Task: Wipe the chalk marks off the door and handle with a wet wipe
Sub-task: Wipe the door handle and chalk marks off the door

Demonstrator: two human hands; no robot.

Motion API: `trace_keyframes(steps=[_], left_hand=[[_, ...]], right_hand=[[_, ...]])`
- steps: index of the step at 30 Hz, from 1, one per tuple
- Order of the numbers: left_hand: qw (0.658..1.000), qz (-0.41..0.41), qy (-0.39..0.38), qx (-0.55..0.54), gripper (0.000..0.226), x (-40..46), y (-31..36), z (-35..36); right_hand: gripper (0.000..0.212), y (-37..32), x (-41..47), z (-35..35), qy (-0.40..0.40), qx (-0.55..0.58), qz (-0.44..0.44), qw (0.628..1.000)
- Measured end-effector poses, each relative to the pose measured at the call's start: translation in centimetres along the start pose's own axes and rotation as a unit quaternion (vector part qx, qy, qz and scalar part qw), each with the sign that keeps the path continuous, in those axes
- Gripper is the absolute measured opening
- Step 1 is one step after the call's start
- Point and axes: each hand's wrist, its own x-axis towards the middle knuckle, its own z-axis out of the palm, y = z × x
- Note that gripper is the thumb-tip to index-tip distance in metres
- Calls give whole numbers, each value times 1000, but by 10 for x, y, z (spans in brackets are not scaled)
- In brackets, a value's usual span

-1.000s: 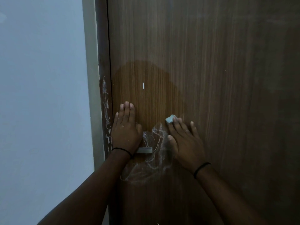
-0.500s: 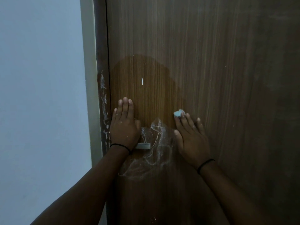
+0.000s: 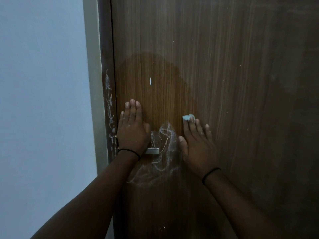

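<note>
Left hand (image 3: pixel 132 133) lay spread flat on door (image 3: pixel 224 83), covering handle (image 3: pixel 152 150). Right hand (image 3: pixel 198 145), flat, pressed what looked like wet wipe (image 3: pixel 188 117) under fingertips; chalk marks (image 3: pixel 160 157) btwn both hands.

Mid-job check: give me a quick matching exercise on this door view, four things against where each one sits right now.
Things:
1. pale blue wet wipe
2. silver metal door handle
3. left hand
4. white chalk scribble

Places:
A. flat on the brown wooden door, over the handle's base
B. under the right hand fingertips
C. between and below the two hands
D. poking out beside the left wrist

Pairs: 1-B, 2-D, 3-A, 4-C
</note>
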Motion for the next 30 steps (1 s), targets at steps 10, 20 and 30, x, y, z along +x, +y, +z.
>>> trace_keyframes(steps=[10, 20, 30], left_hand=[[1000, 10, -4, 7, 65, -2, -2, 0], [1000, -3, 0, 1, 66, -4, 1, 3], [1000, -14, -2, 2, 67, -5, 7, 3]], right_hand=[[58, 19, -36, 13, -40, -38, -34, 998], [59, 12, -55, 25, -78, -48, -68, 993], [61, -9, -36, 21, -74, -14, -86, 993]])
